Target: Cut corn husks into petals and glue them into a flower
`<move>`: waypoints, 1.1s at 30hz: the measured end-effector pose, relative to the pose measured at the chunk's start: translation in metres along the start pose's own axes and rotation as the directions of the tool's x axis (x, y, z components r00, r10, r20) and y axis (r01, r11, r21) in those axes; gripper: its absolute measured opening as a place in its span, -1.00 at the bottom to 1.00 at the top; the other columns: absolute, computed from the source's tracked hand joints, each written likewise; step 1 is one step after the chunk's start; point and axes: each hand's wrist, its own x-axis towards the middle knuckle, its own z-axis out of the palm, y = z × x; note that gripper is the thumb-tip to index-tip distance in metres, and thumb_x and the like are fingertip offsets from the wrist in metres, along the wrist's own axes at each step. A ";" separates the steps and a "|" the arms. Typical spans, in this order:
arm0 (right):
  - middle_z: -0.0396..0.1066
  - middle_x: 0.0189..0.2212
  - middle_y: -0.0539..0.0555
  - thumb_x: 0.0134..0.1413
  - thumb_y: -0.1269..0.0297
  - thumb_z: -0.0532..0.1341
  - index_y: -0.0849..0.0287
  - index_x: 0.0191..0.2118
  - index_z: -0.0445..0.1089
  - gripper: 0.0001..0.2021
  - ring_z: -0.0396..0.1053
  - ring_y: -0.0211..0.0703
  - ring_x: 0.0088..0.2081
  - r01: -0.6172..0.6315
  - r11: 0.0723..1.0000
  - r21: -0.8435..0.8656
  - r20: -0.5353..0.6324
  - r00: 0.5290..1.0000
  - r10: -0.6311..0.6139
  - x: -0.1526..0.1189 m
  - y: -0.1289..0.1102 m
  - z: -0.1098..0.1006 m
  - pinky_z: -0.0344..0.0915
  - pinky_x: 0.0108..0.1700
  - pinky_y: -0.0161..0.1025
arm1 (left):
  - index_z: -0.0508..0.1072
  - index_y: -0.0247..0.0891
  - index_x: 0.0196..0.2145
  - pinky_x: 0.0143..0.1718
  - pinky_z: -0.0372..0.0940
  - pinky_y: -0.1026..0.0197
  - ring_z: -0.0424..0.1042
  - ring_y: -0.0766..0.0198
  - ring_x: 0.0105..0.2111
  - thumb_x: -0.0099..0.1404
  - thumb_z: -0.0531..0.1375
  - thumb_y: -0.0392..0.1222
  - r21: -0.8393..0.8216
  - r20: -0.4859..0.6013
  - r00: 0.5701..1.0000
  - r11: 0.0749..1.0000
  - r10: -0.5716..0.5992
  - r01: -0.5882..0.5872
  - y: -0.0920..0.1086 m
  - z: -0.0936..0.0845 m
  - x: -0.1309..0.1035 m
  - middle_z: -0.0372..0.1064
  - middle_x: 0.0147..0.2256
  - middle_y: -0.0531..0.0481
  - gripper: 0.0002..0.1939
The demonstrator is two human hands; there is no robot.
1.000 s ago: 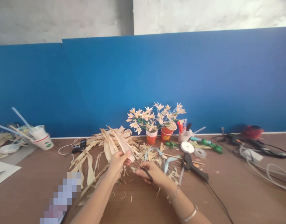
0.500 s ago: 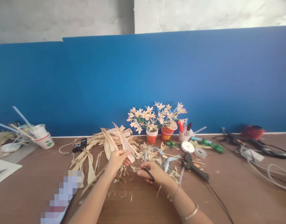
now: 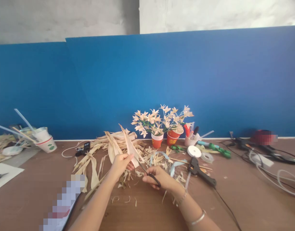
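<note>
Between the fingers of my left hand (image 3: 122,163) is a pale, pointed piece of dried corn husk (image 3: 130,144), its tip upward. My right hand (image 3: 159,178) is closed round the black handles of a pair of scissors (image 3: 151,175). The scissor blades reach up and left to the lower right edge of the husk. Behind my left hand a wider husk leaf (image 3: 112,149) stands up; whether my fingers hold it too I cannot tell. A heap of dried husks (image 3: 96,154) lies beyond and left of my hands, and cut scraps (image 3: 127,199) are scattered below them.
Paper cups (image 3: 157,141) of husk flowers (image 3: 159,120) stand at the back. A black glue gun (image 3: 201,173) with its cord lies right of my right hand, near a white tape roll (image 3: 194,151). Cables (image 3: 277,175) spread at far right; a cup (image 3: 47,144) stands at left.
The camera view has shifted slightly. The husk strip between the scissors and the left hand sits a little differently, while both hands keep nearly the same place and grip.
</note>
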 end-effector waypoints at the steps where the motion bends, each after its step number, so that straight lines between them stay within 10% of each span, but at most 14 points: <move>1: 0.18 -0.80 -0.16 -0.21 0.00 0.35 0.25 -0.46 0.34 -0.62 0.05 -0.46 -0.77 0.001 1.000 -0.007 0.009 1.000 -0.001 0.000 0.000 0.000 -0.07 -0.74 -0.50 | 0.36 -0.28 -0.64 -0.57 0.26 0.27 0.39 0.26 -0.66 0.08 0.19 0.08 0.010 0.006 1.000 1.000 -0.005 0.005 0.000 -0.001 0.000 0.40 -0.69 0.02 -0.63; 33: 0.17 -0.78 -0.17 -0.14 -0.02 0.31 0.24 -0.48 0.34 -0.63 0.07 -0.47 -0.76 -0.032 0.993 -0.112 0.103 0.994 0.044 -0.005 -0.003 -0.006 -0.03 -0.74 -0.51 | 0.30 -0.26 -0.60 -0.67 0.04 0.37 0.14 0.42 -0.71 0.02 0.22 0.08 0.115 0.028 0.997 0.991 0.072 -0.075 -0.014 -0.008 0.009 0.20 -0.72 0.17 -0.65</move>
